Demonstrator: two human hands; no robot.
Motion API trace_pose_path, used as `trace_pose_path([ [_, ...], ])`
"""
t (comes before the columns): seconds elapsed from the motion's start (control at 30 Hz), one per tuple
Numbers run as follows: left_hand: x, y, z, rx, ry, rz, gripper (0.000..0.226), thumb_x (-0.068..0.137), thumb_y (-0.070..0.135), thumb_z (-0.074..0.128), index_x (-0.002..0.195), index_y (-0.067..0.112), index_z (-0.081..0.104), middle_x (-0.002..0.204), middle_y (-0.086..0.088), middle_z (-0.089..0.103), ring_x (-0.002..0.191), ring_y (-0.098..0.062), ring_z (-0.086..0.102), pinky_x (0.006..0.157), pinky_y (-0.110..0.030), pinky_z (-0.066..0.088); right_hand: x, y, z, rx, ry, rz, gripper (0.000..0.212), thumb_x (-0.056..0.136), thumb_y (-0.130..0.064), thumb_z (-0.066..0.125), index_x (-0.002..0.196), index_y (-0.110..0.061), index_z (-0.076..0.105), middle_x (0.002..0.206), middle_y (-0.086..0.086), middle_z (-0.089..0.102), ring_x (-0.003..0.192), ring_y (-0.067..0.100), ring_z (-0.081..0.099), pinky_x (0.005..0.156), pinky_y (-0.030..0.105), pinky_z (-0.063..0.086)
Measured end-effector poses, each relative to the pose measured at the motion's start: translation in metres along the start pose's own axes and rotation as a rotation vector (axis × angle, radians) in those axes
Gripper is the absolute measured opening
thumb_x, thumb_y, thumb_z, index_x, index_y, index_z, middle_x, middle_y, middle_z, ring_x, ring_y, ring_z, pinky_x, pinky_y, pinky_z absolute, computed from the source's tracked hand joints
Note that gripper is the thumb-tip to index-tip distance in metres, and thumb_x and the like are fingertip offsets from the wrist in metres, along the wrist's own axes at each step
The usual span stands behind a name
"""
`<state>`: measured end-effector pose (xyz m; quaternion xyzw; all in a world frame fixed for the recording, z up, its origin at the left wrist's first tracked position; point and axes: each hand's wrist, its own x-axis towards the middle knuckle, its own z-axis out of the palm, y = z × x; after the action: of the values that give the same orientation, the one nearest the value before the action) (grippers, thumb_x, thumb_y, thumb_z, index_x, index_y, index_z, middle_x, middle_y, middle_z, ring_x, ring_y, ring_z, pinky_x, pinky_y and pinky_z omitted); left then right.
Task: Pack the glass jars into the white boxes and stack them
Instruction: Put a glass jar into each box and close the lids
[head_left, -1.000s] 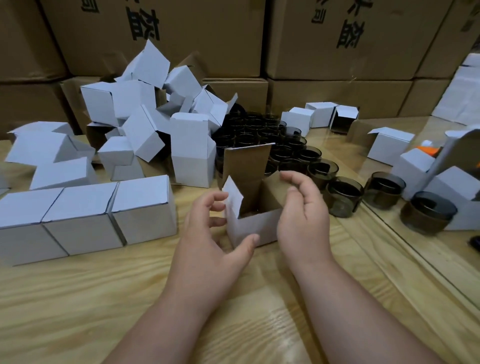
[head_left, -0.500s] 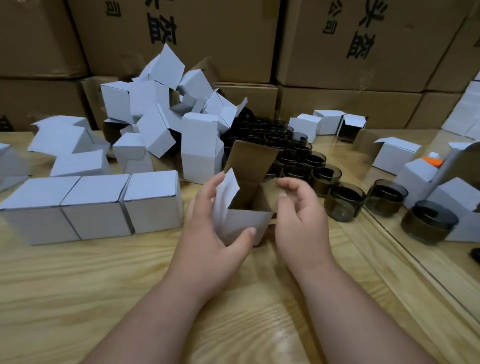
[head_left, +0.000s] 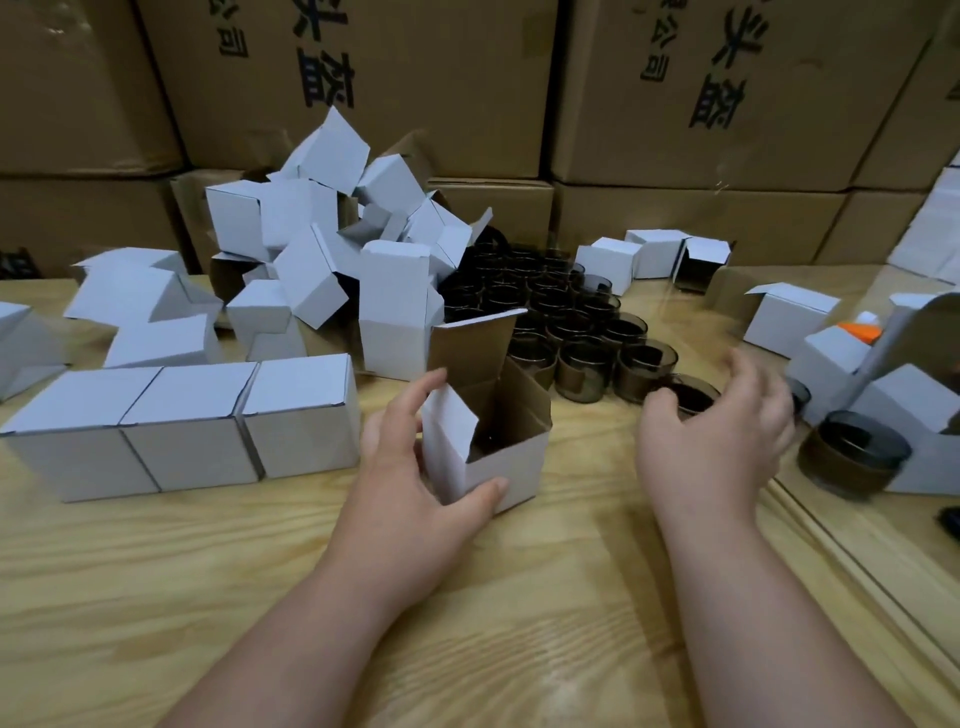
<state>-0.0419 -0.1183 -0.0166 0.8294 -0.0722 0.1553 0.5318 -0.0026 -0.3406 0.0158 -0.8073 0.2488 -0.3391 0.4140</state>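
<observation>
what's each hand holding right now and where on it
The left hand grips the open white box by its left side and front wall. The right hand reaches over a glass jar, holding nothing yet.

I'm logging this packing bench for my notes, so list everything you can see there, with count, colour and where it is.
Open box: one, white outside, brown inside, flaps up, front centre of the table.
Closed boxes: three, white, in a row on the left.
Loose boxes: a heap, too many to count, white, behind the row.
Glass jars: dozens, dark smoky, clustered behind the open box.
Cartons: several, brown, black print, stacked at the back.
Mirror panel: one, at right, reflecting boxes and jars.
Table: one, light wood.
Left hand: grips the open box.
Right hand: fingers spread over a jar, blurred.
</observation>
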Motion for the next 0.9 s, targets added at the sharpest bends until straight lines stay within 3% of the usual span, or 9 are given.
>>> trace_pose_path([
  [0.1,-0.001,0.0,-0.001,-0.054,-0.002,-0.021,0.101,0.068,0.044,0.091,0.13,0.083,0.022,0.131,0.021,0.035,0.11,-0.001,0.059,0.088,-0.017,0.047,-0.001,0.007,0.007,-0.066,-0.118,0.078,0.064,0.09,-0.029,0.063,0.15,-0.025,0.042,0.167,0.007,0.015,0.154,0.028,0.011,0.124,0.048,0.018],
  [0.23,0.0,0.001,-0.001,-0.101,0.0,-0.041,0.096,0.066,0.047,0.09,0.13,0.081,0.027,0.129,0.024,0.036,0.112,-0.004,0.061,0.084,-0.008,0.043,0.003,0.02,0.01,-0.075,-0.213,0.153,0.04,0.086,-0.033,0.065,0.124,-0.031,0.051,0.154,0.006,0.033,0.142,0.031,0.033,0.118,0.047,0.033],
  [0.37,0.0,0.0,0.0,-0.108,0.021,-0.044,0.096,0.066,0.044,0.091,0.127,0.08,0.025,0.131,0.018,0.04,0.111,-0.005,0.063,0.086,-0.012,0.046,0.002,0.018,0.013,-0.081,-0.178,0.11,0.034,0.08,-0.04,0.076,0.092,-0.027,0.046,0.115,-0.002,0.054,0.103,0.027,0.057,0.091,0.047,0.051],
  [0.47,0.0,-0.001,0.0,-0.097,0.035,-0.041,0.097,0.068,0.041,0.092,0.12,0.081,0.02,0.13,0.029,0.039,0.105,0.014,0.058,0.074,-0.001,0.046,-0.005,0.011,0.013,0.031,-0.116,0.067,0.038,0.081,-0.047,0.077,0.083,-0.028,0.045,0.102,-0.002,0.059,0.087,0.02,0.057,0.068,0.035,0.047],
  [0.6,0.0,-0.003,0.002,-0.059,0.023,-0.012,0.095,0.069,0.038,0.092,0.117,0.079,0.021,0.129,0.037,0.04,0.106,0.016,0.056,0.075,-0.004,0.048,-0.022,-0.013,0.003,0.399,-0.081,-0.143,0.028,0.083,-0.052,0.074,0.086,-0.034,0.053,0.087,-0.015,0.061,0.075,-0.007,0.057,0.06,0.01,0.041],
  [0.67,0.0,-0.004,0.003,-0.045,0.03,0.011,0.095,0.07,0.036,0.093,0.117,0.078,0.021,0.129,0.034,0.045,0.108,0.016,0.057,0.078,-0.006,0.05,-0.034,-0.026,-0.003,0.561,-0.106,-0.298,0.023,0.082,-0.051,0.072,0.083,-0.035,0.057,0.083,-0.018,0.063,0.07,-0.006,0.059,0.061,0.007,0.043],
  [0.77,0.0,-0.005,0.004,-0.048,-0.012,0.019,0.094,0.071,0.03,0.093,0.118,0.074,0.024,0.127,0.029,0.053,0.11,0.005,0.063,0.086,-0.018,0.055,-0.058,-0.039,-0.006,0.721,-0.224,-0.538,0.019,0.085,-0.041,0.073,0.084,-0.027,0.06,0.107,0.003,0.068,0.092,-0.001,0.066,0.075,0.011,0.05],
  [0.83,0.0,-0.005,0.004,-0.04,-0.042,0.022,0.078,0.077,0.031,0.084,0.127,0.059,0.031,0.113,0.023,0.062,0.104,-0.002,0.067,0.08,-0.013,0.054,-0.073,-0.043,-0.005,0.782,-0.346,-0.678,0.027,0.088,-0.042,0.074,0.086,-0.017,0.063,0.12,0.002,0.065,0.108,0.006,0.067,0.081,0.018,0.054],
  [0.9,0.002,0.0,0.0,0.113,-0.132,0.042,0.052,0.081,0.04,0.064,0.125,0.014,0.051,0.087,0.011,0.062,0.092,0.0,0.067,0.068,0.0,0.041,-0.084,-0.045,-0.003,0.767,-0.424,-0.765,0.042,0.09,-0.047,0.07,0.084,-0.006,0.064,0.123,-0.001,0.064,0.111,0.01,0.067,0.083,0.023,0.055],
])
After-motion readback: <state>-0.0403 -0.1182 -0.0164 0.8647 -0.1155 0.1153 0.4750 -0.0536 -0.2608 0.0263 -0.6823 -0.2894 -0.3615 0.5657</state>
